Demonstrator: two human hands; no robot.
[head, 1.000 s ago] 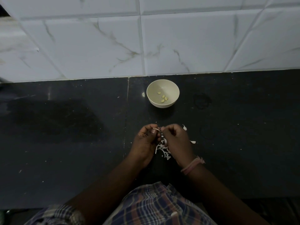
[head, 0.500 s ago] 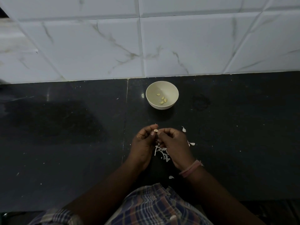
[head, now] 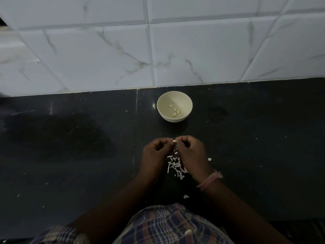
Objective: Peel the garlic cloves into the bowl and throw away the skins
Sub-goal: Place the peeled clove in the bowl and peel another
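Dark stone counter [head: 246, 155] with a white marble-look tiled wall [head: 193, 50] right behind it, pretty dim lighting overall. Counter runs wide on both sides of the hands, loads of bare black surface left and right of the grip, and a seam in the slab runs just left of it. Front edge of the counter sits close to the person's checked shirt [head: 167, 224].

Straight beyond the grip, near the wall, is the little cream bowl [head: 174, 95] with a few peeled cloves [head: 175, 110] sitting in the bottom. Nothing between it and the hands. Right under and behind the grip there's a messy pile of white skins [head: 175, 166], partly tucked under the right wrist, plus a loose flake to the right of the hand and another one back toward the shirt.

Both hands are curled up and meeting at the fingertips. Left hand [head: 155, 152] and right hand [head: 190, 152] are both pinching the same garlic clove [head: 174, 141], which shows as a small pale bit right where thumbs and forefingers touch. Pinkish thread band [head: 209, 180] on the right wrist.
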